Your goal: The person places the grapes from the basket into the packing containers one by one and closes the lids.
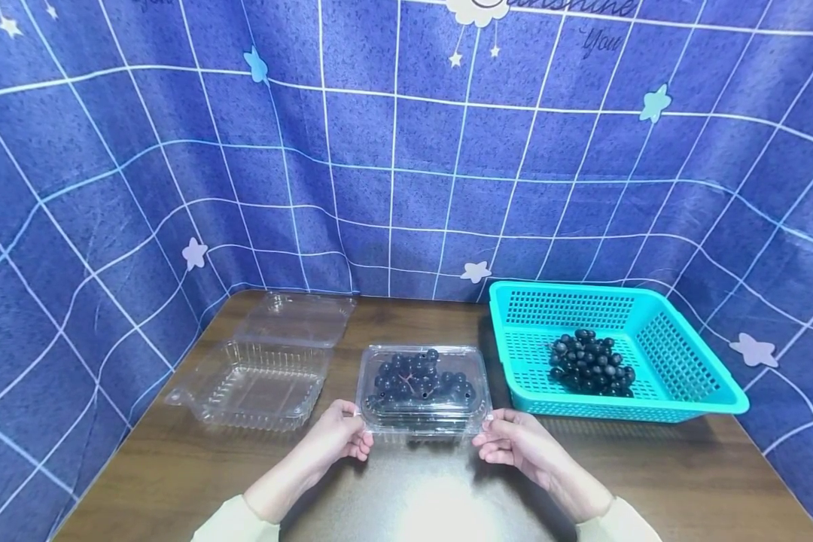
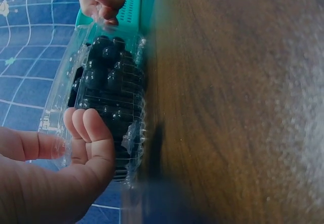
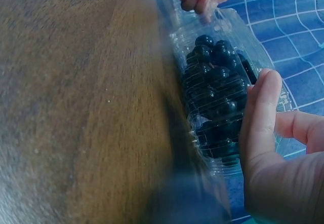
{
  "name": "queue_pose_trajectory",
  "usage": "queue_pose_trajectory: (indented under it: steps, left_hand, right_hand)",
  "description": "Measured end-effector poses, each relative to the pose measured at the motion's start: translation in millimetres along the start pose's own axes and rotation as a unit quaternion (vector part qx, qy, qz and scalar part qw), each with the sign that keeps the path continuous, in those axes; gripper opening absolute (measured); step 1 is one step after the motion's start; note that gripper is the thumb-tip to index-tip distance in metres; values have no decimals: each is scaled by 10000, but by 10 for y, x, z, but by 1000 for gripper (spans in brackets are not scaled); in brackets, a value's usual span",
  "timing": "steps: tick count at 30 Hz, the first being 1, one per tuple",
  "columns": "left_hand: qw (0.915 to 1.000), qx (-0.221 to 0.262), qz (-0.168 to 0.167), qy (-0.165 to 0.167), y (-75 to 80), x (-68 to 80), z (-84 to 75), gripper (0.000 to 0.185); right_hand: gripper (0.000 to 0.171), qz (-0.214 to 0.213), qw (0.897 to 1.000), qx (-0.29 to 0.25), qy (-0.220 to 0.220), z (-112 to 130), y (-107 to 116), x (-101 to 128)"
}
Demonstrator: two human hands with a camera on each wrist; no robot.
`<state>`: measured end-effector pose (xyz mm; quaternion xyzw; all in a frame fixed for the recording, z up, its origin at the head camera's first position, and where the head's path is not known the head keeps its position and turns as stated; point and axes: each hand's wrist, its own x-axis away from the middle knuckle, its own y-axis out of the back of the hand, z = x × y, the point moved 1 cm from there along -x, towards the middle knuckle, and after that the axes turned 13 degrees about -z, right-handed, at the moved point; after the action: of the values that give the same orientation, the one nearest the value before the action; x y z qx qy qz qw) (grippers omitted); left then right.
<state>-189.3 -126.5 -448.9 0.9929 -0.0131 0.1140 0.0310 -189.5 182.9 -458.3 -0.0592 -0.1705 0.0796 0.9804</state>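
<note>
1. Clamshell box [image 1: 423, 390] of clear plastic, lid down over dark grapes [image 1: 416, 378], sits on the brown wooden surface [image 1: 650, 467] straight ahead of the person, midway between the two hands
2. Its long axis runs left to right across the person, so each short end faces one hand
3. Left hand [image 1: 339, 435] holds the near left corner; the left wrist view shows its fingers [image 2: 86, 127] curled against the box wall with the thumb on the other side of the rim, a pinching grip
4. Right hand [image 1: 515, 440] holds the near right corner in the same way; in the right wrist view its fingers [image 3: 260, 112] lie along the ribbed wall and the thumb reaches over the lid edge
5. Both hands are equally close to the box, touching it, and the box lies just beyond the fingertips, away from the body
6. A second clamshell [image 1: 260, 376], empty with its lid thrown back, lies just left of the held box
7. A teal basket [image 1: 691, 376] with a loose bunch of dark grapes [image 1: 592, 363] stands just beside the box on the right, nearer the right hand
</note>
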Motion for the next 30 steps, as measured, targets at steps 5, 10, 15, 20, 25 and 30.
queue_pose_trajectory:
  steps: [5,10,15,20,25,30]
  left_hand:
    - [9999,88,40,-29,14,4,2,34]
    - [9999,130,90,-38,25,6,4,35]
    - [9998,136,106,-44,27,9,7,36]
    - [9999,99,78,-52,31,12,9,37]
    - [9993,-218,-235,-168,45,22,8,35]
    - [9936,-696,-784,-413,56,60,-26,35]
  right_hand:
    - [19,42,9999,-75,53,10,5,-5]
    - [18,25,9999,-94,54,16,11,-14]
    - [22,81,9999,-111,-2,13,11,-6]
    - [26,55,10000,-54,31,17,-2,9]
    - [29,-218,9977,551,336,49,-10,42]
    - [34,-469,9855,1391,851,114,-9,92]
